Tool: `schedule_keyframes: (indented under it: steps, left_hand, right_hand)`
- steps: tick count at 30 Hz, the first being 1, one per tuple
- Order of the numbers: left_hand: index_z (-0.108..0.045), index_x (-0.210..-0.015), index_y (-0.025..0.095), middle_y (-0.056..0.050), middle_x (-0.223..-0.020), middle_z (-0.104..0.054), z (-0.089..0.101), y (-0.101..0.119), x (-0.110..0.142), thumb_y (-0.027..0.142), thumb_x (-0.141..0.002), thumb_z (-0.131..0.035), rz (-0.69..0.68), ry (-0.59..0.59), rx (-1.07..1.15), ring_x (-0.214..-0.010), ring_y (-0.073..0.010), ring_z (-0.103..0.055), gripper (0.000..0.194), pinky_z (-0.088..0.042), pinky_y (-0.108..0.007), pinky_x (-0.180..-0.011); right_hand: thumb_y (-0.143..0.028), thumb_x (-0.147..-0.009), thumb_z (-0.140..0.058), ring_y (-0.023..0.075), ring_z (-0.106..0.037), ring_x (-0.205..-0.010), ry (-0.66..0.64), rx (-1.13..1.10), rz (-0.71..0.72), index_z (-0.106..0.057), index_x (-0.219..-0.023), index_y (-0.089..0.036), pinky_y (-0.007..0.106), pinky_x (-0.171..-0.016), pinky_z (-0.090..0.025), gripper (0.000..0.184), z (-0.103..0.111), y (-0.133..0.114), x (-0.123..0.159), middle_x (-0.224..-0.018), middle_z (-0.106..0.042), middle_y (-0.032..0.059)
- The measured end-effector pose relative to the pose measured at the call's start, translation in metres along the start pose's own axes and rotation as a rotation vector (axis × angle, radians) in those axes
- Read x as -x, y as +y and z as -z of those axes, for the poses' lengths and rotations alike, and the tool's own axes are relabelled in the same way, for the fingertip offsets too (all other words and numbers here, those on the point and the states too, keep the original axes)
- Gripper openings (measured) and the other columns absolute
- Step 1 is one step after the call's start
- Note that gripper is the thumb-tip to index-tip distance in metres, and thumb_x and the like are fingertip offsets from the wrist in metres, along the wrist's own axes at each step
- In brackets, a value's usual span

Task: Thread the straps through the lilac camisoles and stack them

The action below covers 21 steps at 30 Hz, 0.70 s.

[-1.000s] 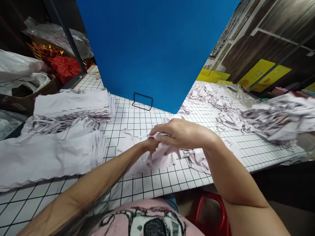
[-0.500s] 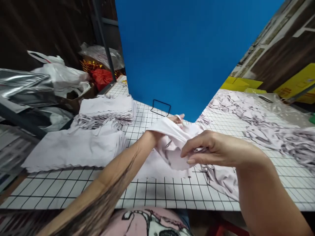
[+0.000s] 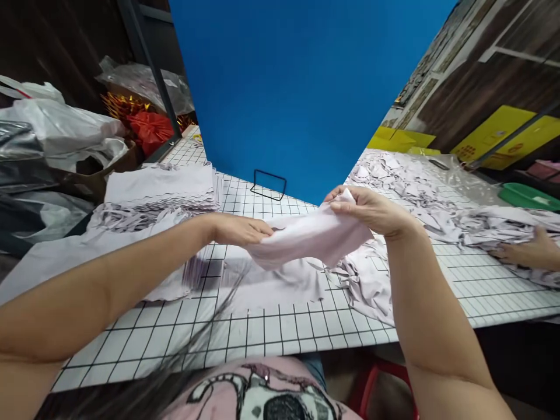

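A pale lilac piece of cloth [image 3: 306,239] hangs stretched between both my hands above the gridded white table [image 3: 280,326]. My left hand [image 3: 238,228] pinches its left end. Its right upper corner is gripped by my right hand [image 3: 370,209], fingers closed. Under the held cloth another flat lilac piece [image 3: 271,286] lies on the table, and crumpled pieces [image 3: 367,286] lie to its right.
Stacks of flat lilac cloth [image 3: 161,189] lie at the left, with plastic bags [image 3: 56,134] behind them. A heap of loose cloth pieces [image 3: 437,198] covers the right of the table, where another person's hand [image 3: 525,254] rests. A black wire stand [image 3: 268,184] stands before the blue panel.
My hands have moved apart and risen, pulling the cloth out flat between them. The right hand went up and back; the left drew leftward. The view swung a little.
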<state>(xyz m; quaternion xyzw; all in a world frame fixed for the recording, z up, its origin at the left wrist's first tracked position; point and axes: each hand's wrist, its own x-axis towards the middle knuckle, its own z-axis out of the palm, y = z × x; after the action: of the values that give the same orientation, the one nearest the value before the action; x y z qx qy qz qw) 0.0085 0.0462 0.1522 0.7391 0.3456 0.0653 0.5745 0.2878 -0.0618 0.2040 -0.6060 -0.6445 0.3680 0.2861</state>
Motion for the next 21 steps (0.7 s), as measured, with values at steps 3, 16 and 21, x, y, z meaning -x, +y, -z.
schedule_keyframes:
  steps: [3,16,21]
  left_hand:
    - [-0.076,-0.084,0.020,-0.005,-0.081,-0.072,0.015,0.006,0.022,0.027,-0.056,-0.085,0.093,-0.263,-0.041,-0.081,-0.0221,-0.066,0.030,-0.050,-0.026,-0.073]
    - [-0.045,-0.143,0.021,-0.017,-0.135,-0.055,-0.092,-0.068,-0.030,0.049,-0.060,-0.085,-0.160,-0.072,0.057,-0.110,-0.0284,-0.058,0.096,-0.049,-0.034,-0.081]
    - [-0.043,-0.143,0.018,-0.013,-0.121,-0.062,-0.108,-0.064,-0.041,0.047,-0.077,-0.073,-0.131,0.063,0.623,-0.102,-0.0204,-0.060,0.078,-0.048,-0.034,-0.085]
  right_hand:
    - [-0.058,-0.081,-0.065,0.0151,-0.059,-0.072,0.147,-0.147,0.037,-0.060,-0.094,-0.019,0.026,-0.059,-0.043,0.041,0.003,0.014,-0.006,-0.091,-0.063,0.0045]
    - [-0.062,-0.088,-0.053,0.0153,-0.056,-0.072,0.250,0.017,0.244,-0.057,-0.092,-0.023,0.026,-0.059,-0.042,0.039,0.002,-0.044,0.008,-0.082,-0.056,0.0020]
    - [-0.066,-0.087,-0.052,0.0155,-0.055,-0.073,0.297,0.058,0.226,-0.057,-0.094,-0.026,0.026,-0.059,-0.041,0.041,0.007,-0.049,0.017,-0.080,-0.056,0.0006]
